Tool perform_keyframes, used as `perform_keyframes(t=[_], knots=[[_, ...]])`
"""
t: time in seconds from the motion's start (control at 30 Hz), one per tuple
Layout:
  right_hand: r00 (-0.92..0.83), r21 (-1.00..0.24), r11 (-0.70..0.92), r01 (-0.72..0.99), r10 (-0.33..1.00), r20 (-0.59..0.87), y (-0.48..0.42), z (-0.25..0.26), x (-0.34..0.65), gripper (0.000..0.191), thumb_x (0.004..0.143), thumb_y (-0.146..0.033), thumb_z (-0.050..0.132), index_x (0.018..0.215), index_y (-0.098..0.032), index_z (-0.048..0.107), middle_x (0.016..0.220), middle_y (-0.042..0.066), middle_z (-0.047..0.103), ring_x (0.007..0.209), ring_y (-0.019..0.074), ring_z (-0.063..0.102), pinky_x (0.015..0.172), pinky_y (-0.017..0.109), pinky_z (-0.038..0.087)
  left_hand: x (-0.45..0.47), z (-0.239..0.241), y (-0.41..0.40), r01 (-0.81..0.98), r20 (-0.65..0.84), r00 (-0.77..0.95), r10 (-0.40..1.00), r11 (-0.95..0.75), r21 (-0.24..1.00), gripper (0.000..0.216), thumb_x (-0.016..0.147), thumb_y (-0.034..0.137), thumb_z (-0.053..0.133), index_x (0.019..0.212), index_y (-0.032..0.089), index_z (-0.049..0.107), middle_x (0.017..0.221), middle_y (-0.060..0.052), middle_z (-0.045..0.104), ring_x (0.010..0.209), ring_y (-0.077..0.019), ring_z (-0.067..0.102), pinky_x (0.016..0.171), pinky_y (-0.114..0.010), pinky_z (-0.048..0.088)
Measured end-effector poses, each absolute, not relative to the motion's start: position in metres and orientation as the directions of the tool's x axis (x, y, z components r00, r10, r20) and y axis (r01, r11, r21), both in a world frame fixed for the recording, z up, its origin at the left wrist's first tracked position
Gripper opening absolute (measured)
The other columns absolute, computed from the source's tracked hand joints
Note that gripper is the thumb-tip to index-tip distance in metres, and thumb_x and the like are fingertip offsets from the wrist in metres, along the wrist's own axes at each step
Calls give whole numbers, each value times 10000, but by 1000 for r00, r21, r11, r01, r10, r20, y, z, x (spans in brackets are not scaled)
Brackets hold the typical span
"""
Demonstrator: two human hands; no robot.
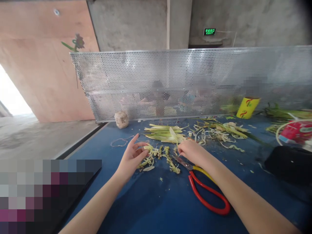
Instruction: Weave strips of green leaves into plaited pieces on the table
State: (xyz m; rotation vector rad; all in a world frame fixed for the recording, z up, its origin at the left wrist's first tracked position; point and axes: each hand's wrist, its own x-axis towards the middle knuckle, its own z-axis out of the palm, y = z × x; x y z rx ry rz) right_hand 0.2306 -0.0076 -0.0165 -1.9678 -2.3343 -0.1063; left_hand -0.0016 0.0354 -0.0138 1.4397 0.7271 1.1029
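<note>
My left hand [131,156] rests on the blue table [151,201], fingers pinching a pale green leaf scrap in a small heap of plant trimmings [159,156]. My right hand [191,151] is curled, knuckles up, at the heap's right side; what its fingers hold is hidden. Red-handled scissors [207,191] lie just under my right wrist, blades pointing at the heap. A bundle of trimmed pale green stalks [165,133] lies just beyond both hands.
A ball of twine [121,119] and a loose loop of string [119,141] sit at the left. More peelings [219,131], a yellow cup [247,108], a red packet [298,131] and a black object [287,164] lie right. A perforated metal screen [195,81] stands behind; people sit beyond it.
</note>
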Motion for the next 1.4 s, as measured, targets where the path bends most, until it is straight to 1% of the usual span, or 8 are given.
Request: perform_keyframes(t=[0.23, 0.37, 0.57, 0.73, 0.87, 1.03, 1.2, 1.4], knots=[[-115, -28, 123, 992, 971, 212, -11, -7, 233, 127, 734, -117, 519, 687, -175, 622, 769, 51, 653, 781, 187, 588, 681, 268, 376, -1, -14, 35, -153, 224, 387, 895, -178, 972, 738, 679, 209, 643, 1303, 209, 250, 931, -22, 557, 694, -96, 562, 707, -284, 485], [-72, -154, 136, 979, 927, 367, -14, -3, 232, 155, 788, -141, 466, 723, -183, 601, 785, 30, 635, 774, 159, 569, 679, 253, 379, -2, -16, 37, -174, 240, 364, 900, -187, 967, 723, 674, 213, 650, 1289, 210, 270, 928, -18, 555, 698, -94, 565, 709, -281, 487], [-10, -279, 129, 952, 920, 392, -12, -8, 231, 145, 782, -177, 481, 740, -194, 619, 799, 25, 645, 730, 155, 586, 655, 253, 411, -3, -17, 38, -168, 237, 363, 901, -186, 968, 738, 677, 221, 651, 1298, 205, 253, 953, -23, 548, 708, -94, 567, 733, -293, 481], [-2, -382, 185, 905, 902, 432, -8, -17, 227, 289, 821, -157, 406, 996, -186, 635, 982, 64, 667, 890, 171, 608, 781, 279, 446, -2, -15, 36, -170, 244, 369, 897, -193, 966, 744, 670, 216, 656, 1293, 200, 249, 924, -16, 544, 675, -78, 548, 703, -268, 468], [-195, -299, 364, 882, 861, 470, -15, -17, 213, 305, 840, -230, 428, 1093, -178, 590, 1087, 75, 629, 1010, 189, 560, 881, 342, 408, -1, -13, 32, -171, 275, 398, 875, -224, 960, 740, 675, 208, 648, 1294, 210, 243, 922, -20, 530, 723, -91, 537, 720, -281, 465], [-354, -228, 514, 827, 792, 498, -27, -13, 194, 313, 807, -333, 516, 1083, -197, 576, 991, 64, 651, 934, 178, 569, 842, 344, 406, 0, -11, 25, -173, 341, 437, 832, -294, 940, 736, 680, 204, 637, 1296, 248, 237, 947, -31, 506, 789, -117, 527, 690, -274, 468], [-482, -209, 586, 783, 784, 391, -28, -20, 181, 227, 797, -232, 545, 1015, -215, 604, 961, 38, 649, 933, 166, 557, 828, 318, 377, 2, -16, 25, -115, 386, 374, 843, -371, 922, 648, 720, 216, 591, 1276, 249, 260, 949, -34, 480, 742, -106, 497, 545, -204, 435], [-569, -150, 624, 767, 769, 291, -24, -21, 153, 238, 775, -150, 549, 998, -221, 592, 965, 23, 645, 935, 186, 542, 794, 321, 368, 2, -25, 30, -28, 424, 377, 823, -448, 894, 589, 742, 205, 555, 1260, 255, 280, 961, -41, 484, 775, -119, 500, 558, -208, 428]])
